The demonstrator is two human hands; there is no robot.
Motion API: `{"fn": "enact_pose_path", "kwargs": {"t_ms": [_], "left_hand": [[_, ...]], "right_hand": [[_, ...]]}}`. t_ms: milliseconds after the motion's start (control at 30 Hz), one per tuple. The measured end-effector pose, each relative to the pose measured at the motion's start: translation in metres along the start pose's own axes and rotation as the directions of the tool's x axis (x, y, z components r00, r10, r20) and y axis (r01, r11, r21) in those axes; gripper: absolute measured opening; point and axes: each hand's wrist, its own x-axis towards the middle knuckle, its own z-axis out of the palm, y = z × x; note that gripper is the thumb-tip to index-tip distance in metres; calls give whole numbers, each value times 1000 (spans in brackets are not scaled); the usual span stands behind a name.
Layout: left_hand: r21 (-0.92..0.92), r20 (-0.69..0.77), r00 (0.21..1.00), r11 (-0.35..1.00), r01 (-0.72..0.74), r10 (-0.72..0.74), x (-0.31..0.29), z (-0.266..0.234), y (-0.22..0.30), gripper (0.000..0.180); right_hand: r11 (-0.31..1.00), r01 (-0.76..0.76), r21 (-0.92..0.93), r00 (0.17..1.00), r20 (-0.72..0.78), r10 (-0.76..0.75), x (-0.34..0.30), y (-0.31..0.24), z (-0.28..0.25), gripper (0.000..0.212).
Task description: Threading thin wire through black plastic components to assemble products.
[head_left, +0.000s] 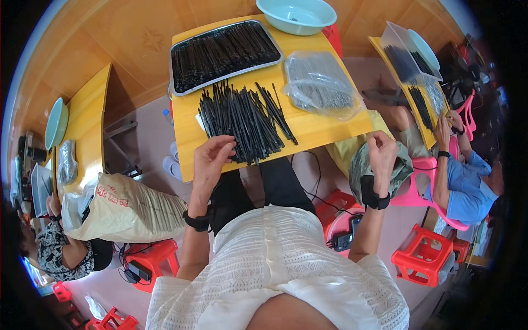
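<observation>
The table (pixel 324 129) has a yellow wood-grain top. Far left: the tray (pixel 229 76), metal and shallow, set at an angle. Far edge, right of the tray: the basin (pixel 297 17), pale blue. Right side: the bag (pixel 320 82), clear plastic. Near left: the sticks (pixel 239 121), black, loosely piled, several fanned rightward

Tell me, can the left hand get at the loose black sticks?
Probably yes: the left hand is right beside the loose black sticks on the table, and nothing visible blocks the way.
</observation>
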Motion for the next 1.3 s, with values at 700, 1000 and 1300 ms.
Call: {"fn": "enact_pose_path", "kwargs": {"t_ms": [700,1000,1300], "left_hand": [[13,55,996,998,67,-68,-6,7,-18,19],[67,102,990,993,94,-100,-6,12,-23,23],[77,109,989,993,92,-100,-8,9,-29,23]], "right_hand": [[994,87,70,989,-129,-78,9,6,19,10],[952,-18,304,987,-148,66,17,21,44,10],[591,-314,743,909,55,414,19,18,106,9]]}}
